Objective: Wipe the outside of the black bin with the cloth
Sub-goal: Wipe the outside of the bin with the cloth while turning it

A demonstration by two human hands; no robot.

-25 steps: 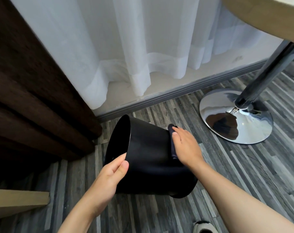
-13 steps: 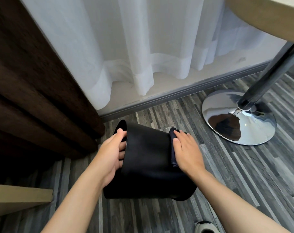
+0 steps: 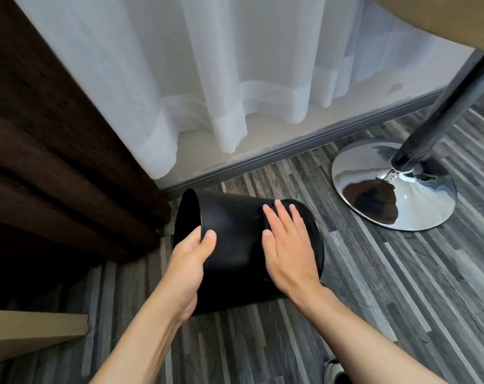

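The black bin (image 3: 235, 245) lies on its side on the striped floor (image 3: 401, 300), mouth to the left, near the dark curtain (image 3: 55, 162). My left hand (image 3: 188, 261) grips its rim, thumb on the outer wall, fingers hidden inside. My right hand (image 3: 288, 245) lies flat and open on the wall near the base, pressing the dark cloth (image 3: 266, 217), which shows only as a strip beside my fingers. A chrome stand (image 3: 393, 187) sits far right.
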